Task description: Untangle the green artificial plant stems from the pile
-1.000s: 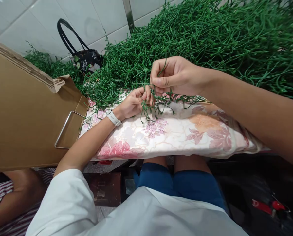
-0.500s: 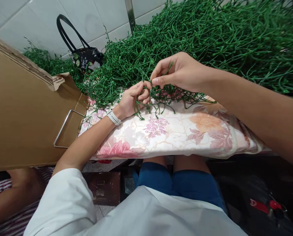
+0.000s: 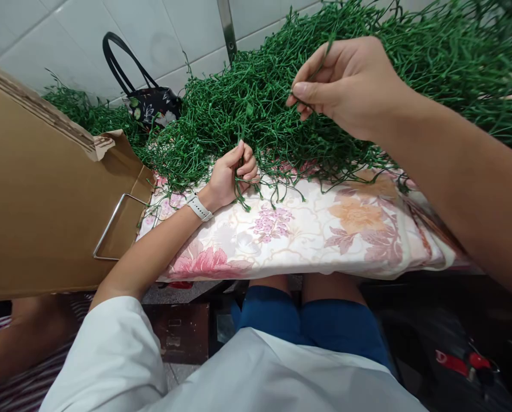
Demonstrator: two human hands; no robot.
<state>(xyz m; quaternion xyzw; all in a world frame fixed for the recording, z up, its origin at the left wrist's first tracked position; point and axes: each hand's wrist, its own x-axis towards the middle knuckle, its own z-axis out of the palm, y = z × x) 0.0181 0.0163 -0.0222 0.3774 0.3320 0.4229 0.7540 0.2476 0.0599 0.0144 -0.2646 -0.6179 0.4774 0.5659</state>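
Heap of green stems (image 3: pixel 238 97) lies on the far side of the floral cloth (image 3: pixel 298 240), beyond the left hand (image 3: pixel 235 174) and spreading both ways past it. Left hand low at the heap's near edge, fingers curled in around a small bunch (image 3: pixel 242 200); its tips hang out below the fingers, over the cloth. Right hand (image 3: pixel 296 94) higher and farther right, in front of the heap; thumb and fingers pinched narrow on a single stem (image 3: pixel 328 51), which runs up past the index finger. Hands well apart.

Writing: red tag (image 3: pixel 452 363) at lower right bears a pale mark, too small to read. Brown case (image 3: pixel 185 335) under the cloth's near edge shows small pale patches, nothing legible.

Stems: thin, deep green, curling and tangled, small knobbly ends on many. Thick and matted behind the hands; sparser along the near fringe, where loose ends stray onto the cloth.

About: black flowered handbag (image 3: pixel 155 106) among the stems, against the white tiled wall (image 3: pixel 153 34). Cardboard (image 3: pixel 45 189) at left, bent metal wire (image 3: pixel 110 226) beside it. Pale watch strap (image 3: pixel 199 207) on left wrist. Another person's arm (image 3: pixel 41 332), lower left, below the cardboard.
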